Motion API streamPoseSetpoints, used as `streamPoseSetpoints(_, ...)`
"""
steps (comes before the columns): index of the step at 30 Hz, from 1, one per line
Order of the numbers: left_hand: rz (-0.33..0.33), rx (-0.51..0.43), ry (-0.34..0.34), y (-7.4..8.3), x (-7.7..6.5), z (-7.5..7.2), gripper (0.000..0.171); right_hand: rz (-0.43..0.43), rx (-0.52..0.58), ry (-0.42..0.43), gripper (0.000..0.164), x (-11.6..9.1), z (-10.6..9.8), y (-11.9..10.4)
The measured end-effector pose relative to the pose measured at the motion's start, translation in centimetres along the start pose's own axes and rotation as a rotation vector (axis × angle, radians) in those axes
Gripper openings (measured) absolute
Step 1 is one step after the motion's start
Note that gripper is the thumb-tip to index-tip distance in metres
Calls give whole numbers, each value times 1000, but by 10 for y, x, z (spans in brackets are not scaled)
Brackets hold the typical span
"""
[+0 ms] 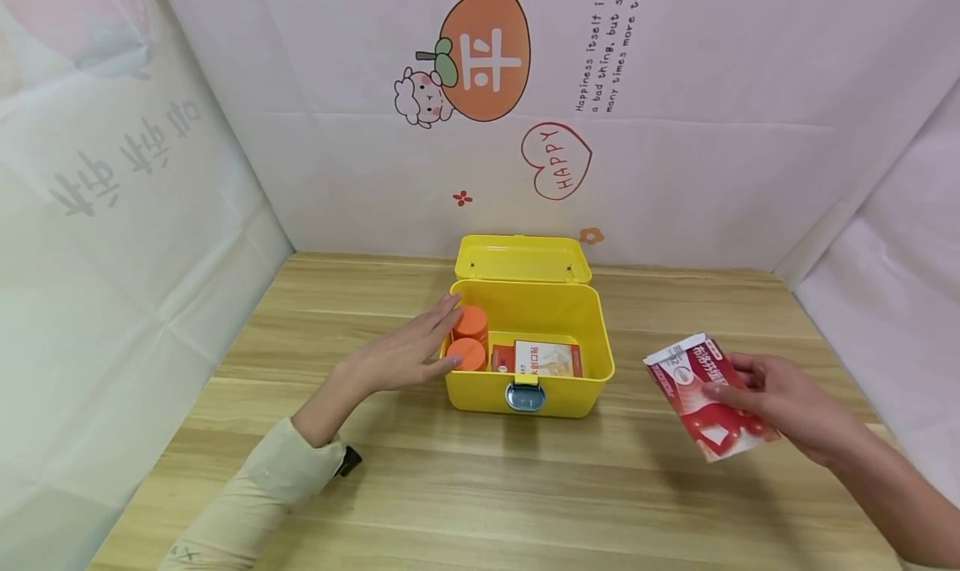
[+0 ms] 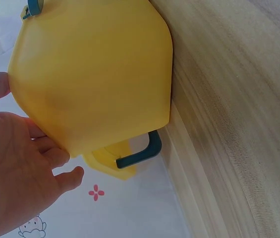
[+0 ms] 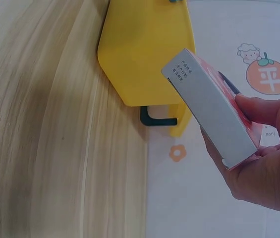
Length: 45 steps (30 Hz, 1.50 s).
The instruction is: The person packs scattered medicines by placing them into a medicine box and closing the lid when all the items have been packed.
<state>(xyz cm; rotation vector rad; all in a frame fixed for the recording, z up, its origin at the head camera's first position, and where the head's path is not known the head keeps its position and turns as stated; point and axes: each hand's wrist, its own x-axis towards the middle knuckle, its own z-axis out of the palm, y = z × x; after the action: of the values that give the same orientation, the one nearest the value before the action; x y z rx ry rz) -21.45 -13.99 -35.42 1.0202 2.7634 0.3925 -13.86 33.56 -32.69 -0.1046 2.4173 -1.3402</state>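
Note:
In the head view, a yellow lidded case (image 1: 480, 396) stands on the table with its lid (image 1: 525, 261) raised at the back. My left hand (image 1: 401, 356) rests at the case's left rim, fingers fairly straight; the left wrist view shows fingertips along the edge. Inside at the left are two round orange containers (image 1: 467, 354). Flat boxes lie to their right, including a white one (image 1: 546, 358) over a red one. Off to the case's right, my right hand (image 1: 787, 400) grips a red-and-white medicine box (image 1: 705, 396) above the table, thumb on its printed face.
A light wood table (image 1: 442, 496) carries the case. White printed cloth (image 1: 337, 162) hangs behind and at both sides. The case has a front latch (image 1: 525, 397) and a dark green handle (image 2: 152, 148). A small black object (image 1: 348, 460) sits by the left sleeve.

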Motion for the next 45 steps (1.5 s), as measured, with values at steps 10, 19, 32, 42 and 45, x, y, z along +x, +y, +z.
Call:
streamPoseSetpoints(10, 8, 11, 7, 0, -1, -1, 82, -8, -20, -21, 64, 8, 7, -16)
streamPoseSetpoints(19, 8, 3, 1, 0, -1, -1, 82, -37, -33, -27, 67, 13, 10, -30)
streamPoseSetpoints(32, 12, 4, 9, 2, -1, -1, 81, -45, -83, -59, 68, 22, 14, -47)
streamPoseSetpoints(42, 3, -2, 2, 2, -2, -1, 81, -85, -101, -104, 63, 29, 17, -62)
streamPoseSetpoints(45, 3, -2, 4, 2, -2, -1, 81, -95, -121, -113, 62, 30, 18, -67)
